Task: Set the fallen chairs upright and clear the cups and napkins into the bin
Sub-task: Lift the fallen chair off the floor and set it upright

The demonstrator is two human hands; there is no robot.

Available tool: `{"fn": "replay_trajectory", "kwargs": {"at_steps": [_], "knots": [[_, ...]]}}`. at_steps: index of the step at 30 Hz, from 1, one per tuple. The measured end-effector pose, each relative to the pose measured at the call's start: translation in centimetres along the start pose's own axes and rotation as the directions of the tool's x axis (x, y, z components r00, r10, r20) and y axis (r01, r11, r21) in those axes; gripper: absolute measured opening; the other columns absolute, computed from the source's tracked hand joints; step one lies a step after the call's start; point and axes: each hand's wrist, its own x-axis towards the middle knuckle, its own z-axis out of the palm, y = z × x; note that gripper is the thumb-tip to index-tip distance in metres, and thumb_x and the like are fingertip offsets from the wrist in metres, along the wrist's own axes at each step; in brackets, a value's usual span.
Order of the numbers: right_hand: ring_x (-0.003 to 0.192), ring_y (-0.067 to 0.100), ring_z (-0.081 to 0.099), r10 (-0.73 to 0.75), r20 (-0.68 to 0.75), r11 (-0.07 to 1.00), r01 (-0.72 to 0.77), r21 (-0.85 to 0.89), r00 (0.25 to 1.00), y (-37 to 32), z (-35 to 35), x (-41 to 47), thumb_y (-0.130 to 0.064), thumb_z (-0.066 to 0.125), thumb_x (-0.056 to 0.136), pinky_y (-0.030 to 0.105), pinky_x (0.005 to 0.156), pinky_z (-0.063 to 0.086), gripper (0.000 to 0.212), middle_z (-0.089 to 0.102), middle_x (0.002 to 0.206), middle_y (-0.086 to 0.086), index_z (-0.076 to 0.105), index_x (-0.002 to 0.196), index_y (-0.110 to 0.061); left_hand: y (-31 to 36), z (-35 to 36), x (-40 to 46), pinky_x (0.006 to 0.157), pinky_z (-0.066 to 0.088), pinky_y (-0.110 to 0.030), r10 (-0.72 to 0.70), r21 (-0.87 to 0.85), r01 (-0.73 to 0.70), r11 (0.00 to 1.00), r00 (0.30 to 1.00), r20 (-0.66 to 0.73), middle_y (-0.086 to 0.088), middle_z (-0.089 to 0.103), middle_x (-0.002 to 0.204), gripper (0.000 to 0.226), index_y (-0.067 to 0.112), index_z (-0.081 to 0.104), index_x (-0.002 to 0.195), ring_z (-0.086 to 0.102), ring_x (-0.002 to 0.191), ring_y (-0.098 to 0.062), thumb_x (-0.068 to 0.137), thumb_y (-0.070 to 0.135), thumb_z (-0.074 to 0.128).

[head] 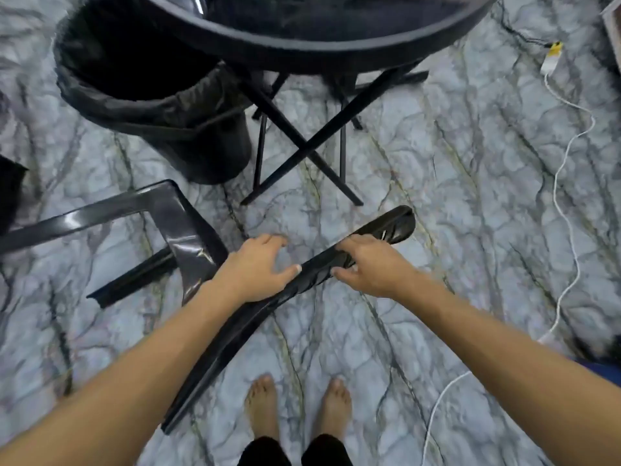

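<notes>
Both hands, left hand (258, 264) & right hand (366, 264), fingers curled on the backrest edge of a fallen black chair (188, 237) lying on the floor beside the lined bin (148, 105); chair not yet upright, no cups/napkins in view.

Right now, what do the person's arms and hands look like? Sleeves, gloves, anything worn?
Both arms are bare from the frame edge to the wrist, with no sleeves in view. The left hand and right hand wear no gloves; no rings, watch or bands show. No markings are visible.
</notes>
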Motion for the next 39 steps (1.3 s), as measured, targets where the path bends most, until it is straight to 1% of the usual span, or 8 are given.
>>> {"fn": "replay_trajectory", "kwargs": {"at_steps": [5, 10, 13, 18, 24, 28, 36, 39], "knots": [[0.124, 0.027, 0.050, -0.146, 0.000, 0.981, 0.144, -0.133, 0.989, 0.0, 6.4, 5.0, -0.054, 0.054, 0.092, 0.045, 0.107, 0.032, 0.054, 0.059, 0.130, 0.003, 0.053, 0.132, -0.017, -3.4, 6.9, 2.6, 0.097, 0.048, -0.050, -0.024, -0.017, 0.027, 0.999, 0.992, 0.125, -0.006, 0.052, 0.137, 0.070, 0.016, 0.041, 0.144, 0.050, 0.125, -0.030, 0.091, 0.061, 0.049], [0.124, 0.024, 0.047, -0.205, 0.022, 0.964, 0.206, -0.168, 0.979, 0.1, 9.3, 7.6, -0.062, 0.047, 0.093, 0.046, 0.111, 0.022, 0.057, 0.058, 0.130, -0.003, 0.053, 0.134, -0.024, -5.9, 11.1, 2.9, 0.080, 0.053, -0.041, 0.010, -0.195, 0.011, 0.981, 0.994, 0.106, 0.000, 0.060, 0.103, 0.048, 0.019, 0.051, 0.129, 0.059, 0.090, -0.019, 0.096, 0.054, 0.051], [0.119, 0.024, 0.050, -0.232, 0.027, 0.958, 0.233, -0.166, 0.972, 0.9, 9.8, 8.6, -0.073, 0.033, 0.088, 0.046, 0.112, 0.021, 0.067, 0.061, 0.122, -0.005, 0.054, 0.133, -0.029, -6.5, 12.8, 2.4, 0.085, 0.053, -0.044, 0.002, -0.307, 0.008, 0.952, 0.999, 0.035, 0.001, 0.062, 0.109, 0.052, 0.020, 0.049, 0.133, 0.061, 0.095, -0.018, 0.097, 0.058, 0.045], [0.115, 0.020, 0.052, -0.245, 0.006, 0.948, 0.241, -0.207, 0.970, 2.8, 9.4, 8.9, -0.090, 0.008, 0.071, 0.044, 0.110, 0.025, 0.098, 0.063, 0.112, -0.007, 0.057, 0.129, -0.028, -6.1, 14.0, 1.6, 0.098, 0.044, -0.046, -0.057, -0.264, 0.032, 0.964, 0.994, -0.089, -0.002, 0.061, 0.119, 0.075, 0.018, 0.047, 0.135, 0.058, 0.108, -0.025, 0.089, 0.071, 0.023], [0.102, 0.019, 0.057, -0.212, -0.099, 0.950, 0.181, -0.256, 0.972, 8.0, 7.5, 8.2, -0.090, 0.026, 0.076, 0.043, 0.107, 0.031, 0.082, 0.064, 0.100, -0.009, 0.063, 0.117, -0.029, -5.9, 14.6, 0.7, 0.101, 0.037, -0.036, -0.069, -0.305, 0.024, 0.952, 0.988, -0.136, 0.012, 0.058, 0.115, 0.070, 0.025, 0.047, 0.136, 0.055, 0.107, -0.012, 0.090, 0.072, 0.024], [0.090, 0.019, 0.054, -0.230, -0.200, 0.967, 0.200, -0.161, 0.952, 9.5, 7.9, 8.3, -0.090, 0.031, 0.076, 0.041, 0.101, 0.033, 0.082, 0.063, 0.091, -0.009, 0.066, 0.108, -0.024, -5.9, 14.2, 1.5, 0.098, 0.045, -0.046, -0.119, -0.321, 0.092, 0.943, 0.991, -0.066, 0.011, 0.056, 0.113, 0.059, 0.026, 0.047, 0.133, 0.055, 0.103, -0.014, 0.094, 0.068, 0.036], [0.088, 0.018, 0.051, -0.210, -0.166, 0.977, 0.199, -0.083, 0.963, 6.9, 7.1, 6.0, -0.092, 0.020, 0.073, 0.044, 0.092, 0.035, 0.091, 0.061, 0.086, -0.007, 0.067, 0.102, -0.020, -0.7, 11.7, 5.5, 0.068, 0.051, -0.036, 0.180, -0.292, -0.165, 0.942, 0.983, 0.027, 0.006, 0.059, 0.095, 0.040, 0.025, 0.048, 0.127, 0.056, 0.079, -0.012, 0.100, 0.054, 0.041], [0.088, 0.017, 0.052, -0.196, -0.168, 0.978, 0.178, -0.112, 0.966, 5.4, 5.5, 4.7, -0.093, 0.015, 0.072, 0.041, 0.090, 0.033, 0.093, 0.060, 0.085, -0.008, 0.067, 0.099, -0.020, 0.2, 10.9, 3.8, 0.065, 0.041, -0.033, 0.195, -0.247, -0.205, 0.947, 0.979, -0.062, 0.013, 0.054, 0.096, 0.038, 0.025, 0.046, 0.130, 0.051, 0.078, -0.010, 0.102, 0.050, 0.038]]}}
